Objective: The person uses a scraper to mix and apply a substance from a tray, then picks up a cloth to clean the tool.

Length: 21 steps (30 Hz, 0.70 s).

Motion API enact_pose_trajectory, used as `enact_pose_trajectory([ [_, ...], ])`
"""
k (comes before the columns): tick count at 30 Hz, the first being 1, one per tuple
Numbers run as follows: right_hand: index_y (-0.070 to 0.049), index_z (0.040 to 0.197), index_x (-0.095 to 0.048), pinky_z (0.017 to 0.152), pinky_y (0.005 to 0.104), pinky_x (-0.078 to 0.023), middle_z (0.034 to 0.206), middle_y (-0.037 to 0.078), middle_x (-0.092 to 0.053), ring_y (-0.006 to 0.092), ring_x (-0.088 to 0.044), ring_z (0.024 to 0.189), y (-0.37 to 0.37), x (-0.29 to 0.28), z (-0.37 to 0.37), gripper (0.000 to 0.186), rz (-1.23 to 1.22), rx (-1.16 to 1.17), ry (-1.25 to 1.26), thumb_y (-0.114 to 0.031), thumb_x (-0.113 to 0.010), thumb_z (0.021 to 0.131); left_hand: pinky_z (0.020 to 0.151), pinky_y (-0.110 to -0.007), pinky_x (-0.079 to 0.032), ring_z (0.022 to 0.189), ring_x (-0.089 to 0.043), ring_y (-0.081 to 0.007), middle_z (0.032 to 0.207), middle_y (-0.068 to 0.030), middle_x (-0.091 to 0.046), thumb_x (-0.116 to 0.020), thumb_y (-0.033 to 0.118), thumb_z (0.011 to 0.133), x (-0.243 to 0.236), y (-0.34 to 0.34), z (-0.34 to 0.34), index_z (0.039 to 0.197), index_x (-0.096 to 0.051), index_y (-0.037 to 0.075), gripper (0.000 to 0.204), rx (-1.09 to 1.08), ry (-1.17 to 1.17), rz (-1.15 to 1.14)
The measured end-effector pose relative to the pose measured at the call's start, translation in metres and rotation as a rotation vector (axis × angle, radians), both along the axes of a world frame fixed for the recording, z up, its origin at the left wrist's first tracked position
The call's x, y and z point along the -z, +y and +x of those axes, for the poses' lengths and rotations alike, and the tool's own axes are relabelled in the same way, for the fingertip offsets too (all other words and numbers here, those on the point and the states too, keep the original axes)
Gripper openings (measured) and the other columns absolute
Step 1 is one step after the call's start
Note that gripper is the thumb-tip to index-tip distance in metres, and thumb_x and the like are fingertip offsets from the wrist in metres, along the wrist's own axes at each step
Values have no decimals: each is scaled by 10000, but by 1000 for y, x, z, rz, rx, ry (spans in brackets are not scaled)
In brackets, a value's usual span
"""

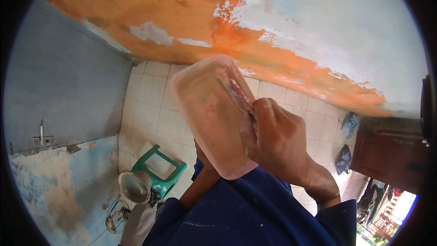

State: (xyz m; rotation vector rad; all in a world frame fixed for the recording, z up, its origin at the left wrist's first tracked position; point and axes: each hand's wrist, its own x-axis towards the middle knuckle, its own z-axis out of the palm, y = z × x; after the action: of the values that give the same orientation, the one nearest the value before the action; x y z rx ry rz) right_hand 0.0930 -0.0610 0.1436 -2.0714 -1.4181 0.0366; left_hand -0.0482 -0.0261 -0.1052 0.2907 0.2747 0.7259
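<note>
A shallow, rounded rectangular tray (205,114), pinkish tan and smeared with paste, is tilted up in front of my body. My left hand (199,151) is behind its lower left edge, mostly hidden, with the forearm rising from below. At the tray's right side, my right hand (278,132) is closed, its knuckles toward the wall. From it a narrow reddish piece (237,90), caked with whitish paste, runs along the inside of the tray's edge. Its kind is unclear, and the fingertips are out of sight.
Ahead stands an orange wall (182,9) with white patches. To the left are a grey door (68,73), a green plastic stool (169,175) and a paste-smeared bucket (134,187). A dark brown cabinet (387,150) and blue cloth items (349,124) lie right, over pale floor tiles (150,91).
</note>
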Motion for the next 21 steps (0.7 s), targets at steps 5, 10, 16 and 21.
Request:
enact_pose_trajectory([
  [5, 2, 803, -491, 440, 386, -472, 674, 152, -558, 311, -605, 562, -13, 13, -21, 192, -104, -32, -21, -11, -670, 738, 1036, -395, -433, 1208, -511, -249, 1328, -154, -488, -380, 467, 953, 6, -2, -3, 1391, -365, 33, 616, 14, 30, 57],
  [10, -11, 782, -505, 451, 391, -480, 612, 142, -540, 316, -596, 527, -9, 16, -35, 168, 66, 12, 136, -8, -668, 742, 1023, -413, -441, 1192, -528, -267, 1296, -157, -523, -396, 475, 943, -48, -4, 14, 1346, -418, 6, 618, -32, 100, -46],
  [16, -19, 795, -526, 447, 401, -462, 600, 136, -542, 321, -587, 507, 1, 9, -16, 130, 74, 114, 86, -23, -653, 768, 1027, -422, -436, 1204, -521, -285, 1353, -159, -490, -414, 467, 943, -48, 3, 9, 1368, -400, 14, 621, 35, -90, -233],
  [21, -4, 865, -527, 473, 408, -472, 665, 157, -558, 334, -591, 551, 3, 21, -12, 221, -24, 100, -28, -39, -676, 706, 1048, -444, -420, 1245, -486, -295, 1404, -158, -435, -367, 479, 958, -11, -2, -3, 1414, -355, 39, 634, 70, 60, 87],
])
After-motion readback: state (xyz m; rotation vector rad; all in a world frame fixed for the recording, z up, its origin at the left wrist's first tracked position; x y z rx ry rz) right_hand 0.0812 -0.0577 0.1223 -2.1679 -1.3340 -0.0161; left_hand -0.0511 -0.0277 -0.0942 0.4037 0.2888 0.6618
